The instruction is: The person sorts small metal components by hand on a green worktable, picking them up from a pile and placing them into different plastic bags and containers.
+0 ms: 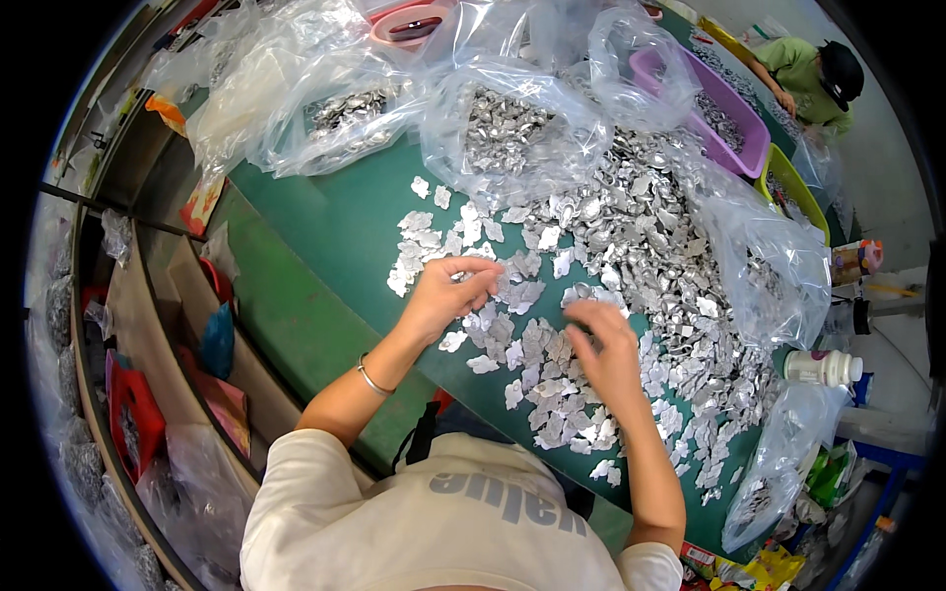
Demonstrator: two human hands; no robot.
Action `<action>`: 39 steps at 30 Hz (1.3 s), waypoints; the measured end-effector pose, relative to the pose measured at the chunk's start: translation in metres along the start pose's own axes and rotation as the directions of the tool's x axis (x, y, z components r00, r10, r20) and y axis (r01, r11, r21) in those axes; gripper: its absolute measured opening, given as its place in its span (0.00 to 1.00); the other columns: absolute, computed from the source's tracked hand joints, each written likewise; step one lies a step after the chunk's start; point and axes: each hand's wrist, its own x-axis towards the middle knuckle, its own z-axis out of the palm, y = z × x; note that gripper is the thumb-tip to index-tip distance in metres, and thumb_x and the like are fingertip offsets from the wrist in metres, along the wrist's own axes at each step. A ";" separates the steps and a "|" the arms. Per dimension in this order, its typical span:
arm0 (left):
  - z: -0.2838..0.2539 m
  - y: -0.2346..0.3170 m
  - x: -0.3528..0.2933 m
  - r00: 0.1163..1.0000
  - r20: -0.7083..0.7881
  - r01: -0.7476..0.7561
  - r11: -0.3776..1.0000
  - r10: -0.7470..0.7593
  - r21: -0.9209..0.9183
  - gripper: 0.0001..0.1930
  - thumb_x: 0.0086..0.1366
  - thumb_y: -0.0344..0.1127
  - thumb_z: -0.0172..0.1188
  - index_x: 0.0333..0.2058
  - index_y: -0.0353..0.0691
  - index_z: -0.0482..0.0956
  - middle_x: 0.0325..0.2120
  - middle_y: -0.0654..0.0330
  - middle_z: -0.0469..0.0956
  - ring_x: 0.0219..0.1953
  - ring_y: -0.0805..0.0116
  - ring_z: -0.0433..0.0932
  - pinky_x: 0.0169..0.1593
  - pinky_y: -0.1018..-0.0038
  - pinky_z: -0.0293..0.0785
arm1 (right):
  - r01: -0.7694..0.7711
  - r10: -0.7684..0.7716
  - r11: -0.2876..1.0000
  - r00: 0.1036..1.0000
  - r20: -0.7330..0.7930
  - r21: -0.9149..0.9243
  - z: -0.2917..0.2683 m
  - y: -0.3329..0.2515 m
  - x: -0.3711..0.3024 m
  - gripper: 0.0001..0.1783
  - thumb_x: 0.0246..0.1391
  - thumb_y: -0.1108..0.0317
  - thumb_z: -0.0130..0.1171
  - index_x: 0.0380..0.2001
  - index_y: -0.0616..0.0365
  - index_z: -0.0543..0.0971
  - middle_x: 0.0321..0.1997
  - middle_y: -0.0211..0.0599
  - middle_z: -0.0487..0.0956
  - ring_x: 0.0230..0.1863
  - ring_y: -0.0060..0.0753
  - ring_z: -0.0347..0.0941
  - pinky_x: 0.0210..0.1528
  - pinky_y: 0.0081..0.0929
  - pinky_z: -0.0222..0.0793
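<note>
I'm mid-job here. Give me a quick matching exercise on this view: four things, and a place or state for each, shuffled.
1. Left hand
2. Right hand
3. Purple bin
4. White bottle

A. Beside the yellow-green bin
B. Bare wrist, nearer the large metal heap
C. Just above a clear bag at lower right
D. Bracelet on its wrist

Pairs: 1-D, 2-B, 3-A, 4-C

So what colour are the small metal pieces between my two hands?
The metal pieces are silvery grey; they show best in the head view.
</note>
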 end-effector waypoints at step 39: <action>0.047 -0.011 -0.010 0.874 0.358 0.422 0.879 -0.330 -0.222 0.14 0.65 0.41 0.52 0.31 0.35 0.78 0.17 0.63 0.72 0.17 0.76 0.69 0.15 0.84 0.58 | -0.253 0.290 0.947 0.937 -0.193 0.196 0.005 -0.018 -0.004 0.07 0.50 0.73 0.59 0.33 0.64 0.78 0.20 0.37 0.72 0.18 0.26 0.63 0.20 0.25 0.58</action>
